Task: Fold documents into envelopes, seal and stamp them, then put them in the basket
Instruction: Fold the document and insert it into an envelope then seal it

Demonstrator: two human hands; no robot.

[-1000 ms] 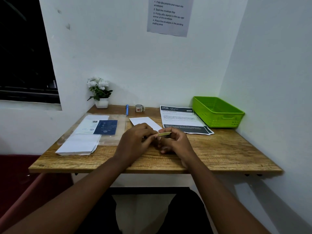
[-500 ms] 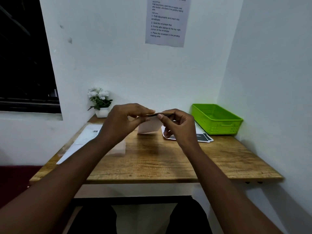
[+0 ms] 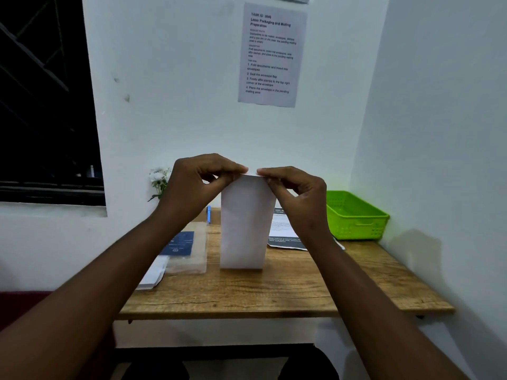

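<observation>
I see the white envelope (image 3: 245, 226) held upright in the air above the wooden table (image 3: 288, 292), long side vertical, its lower edge hanging in front of the tabletop. My left hand (image 3: 197, 185) pinches the top edge at its left corner, fingers curled over and thumb underneath. My right hand (image 3: 295, 192) pinches the same top edge at its right corner, fingertips nearly meeting those of the left. Just behind the envelope on the right lies a printed document (image 3: 284, 231) with dark bands, partly hidden by my right wrist. Further right, against the side wall, stands the green basket (image 3: 356, 218). To the left of the envelope lies a clear plastic sleeve (image 3: 192, 253) with a dark blue card (image 3: 179, 244) in it, and white papers (image 3: 152, 275) nearer the table's left edge. A blue pen (image 3: 208, 213) lies by the back wall, and white flowers (image 3: 159, 179) show behind my left hand. An instruction sheet (image 3: 270, 54) is stuck on the wall above.
</observation>
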